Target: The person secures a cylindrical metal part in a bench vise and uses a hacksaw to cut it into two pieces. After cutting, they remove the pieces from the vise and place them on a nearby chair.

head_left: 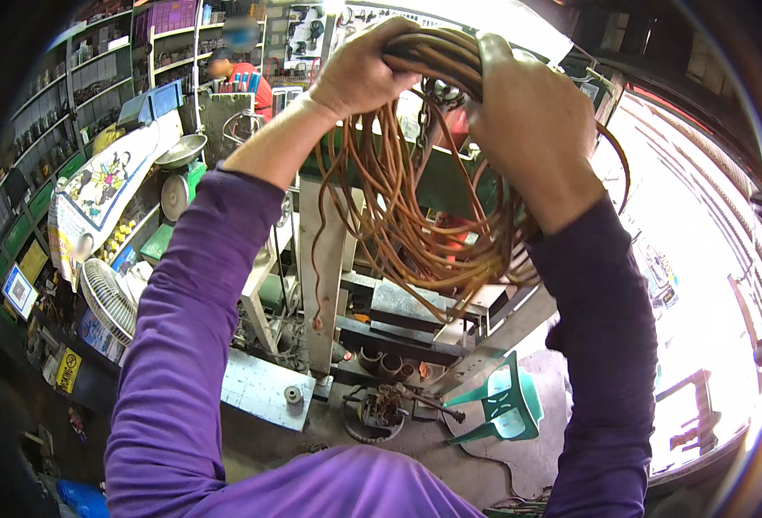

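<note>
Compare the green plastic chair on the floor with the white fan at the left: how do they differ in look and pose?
The green plastic chair lies tipped over on the concrete floor, while the white fan sits among clutter by the left shelves. The chair is solid moulded plastic with slots; the fan shows a round wire grille. The chair is below the right hand that grips the orange cable coil; the fan is beyond the left sleeve. Neither is being touched.

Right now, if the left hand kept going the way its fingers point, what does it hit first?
The left hand is already closed on the coiled orange cable; straight on, it would likely meet the right hand gripping the same bundle. Depth is unclear.
</note>
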### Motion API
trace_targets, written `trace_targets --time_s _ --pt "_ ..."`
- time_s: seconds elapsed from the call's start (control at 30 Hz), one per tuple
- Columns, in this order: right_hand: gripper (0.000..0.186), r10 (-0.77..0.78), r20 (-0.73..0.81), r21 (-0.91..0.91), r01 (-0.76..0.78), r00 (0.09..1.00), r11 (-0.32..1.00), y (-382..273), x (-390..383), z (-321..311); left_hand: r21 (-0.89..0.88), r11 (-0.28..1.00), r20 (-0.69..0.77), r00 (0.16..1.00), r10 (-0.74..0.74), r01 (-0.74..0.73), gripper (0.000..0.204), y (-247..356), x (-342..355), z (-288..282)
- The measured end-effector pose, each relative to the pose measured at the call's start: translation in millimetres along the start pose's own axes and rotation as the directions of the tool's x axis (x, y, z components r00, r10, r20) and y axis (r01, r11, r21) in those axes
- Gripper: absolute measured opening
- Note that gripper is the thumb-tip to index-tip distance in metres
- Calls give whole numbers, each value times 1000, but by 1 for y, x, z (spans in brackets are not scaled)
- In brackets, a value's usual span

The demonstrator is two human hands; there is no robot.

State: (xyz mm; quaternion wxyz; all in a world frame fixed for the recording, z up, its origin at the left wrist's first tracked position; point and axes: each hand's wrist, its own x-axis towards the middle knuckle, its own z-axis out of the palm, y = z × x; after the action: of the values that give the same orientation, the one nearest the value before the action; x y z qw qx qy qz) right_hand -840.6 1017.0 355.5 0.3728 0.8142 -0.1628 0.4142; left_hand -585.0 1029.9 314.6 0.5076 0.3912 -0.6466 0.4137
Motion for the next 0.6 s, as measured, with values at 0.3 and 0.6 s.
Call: trace_targets --time_s 0.3,0.6 --pt "60 26 149 165 -50 989 985 18 -23 -27 -150 988 19 999 -30 32 50 25 -3 10" --pt "34 223 474 716 -521 852 465 74 -5 -3 168 972 -198 960 196 -164 32 -24 -34 -39"
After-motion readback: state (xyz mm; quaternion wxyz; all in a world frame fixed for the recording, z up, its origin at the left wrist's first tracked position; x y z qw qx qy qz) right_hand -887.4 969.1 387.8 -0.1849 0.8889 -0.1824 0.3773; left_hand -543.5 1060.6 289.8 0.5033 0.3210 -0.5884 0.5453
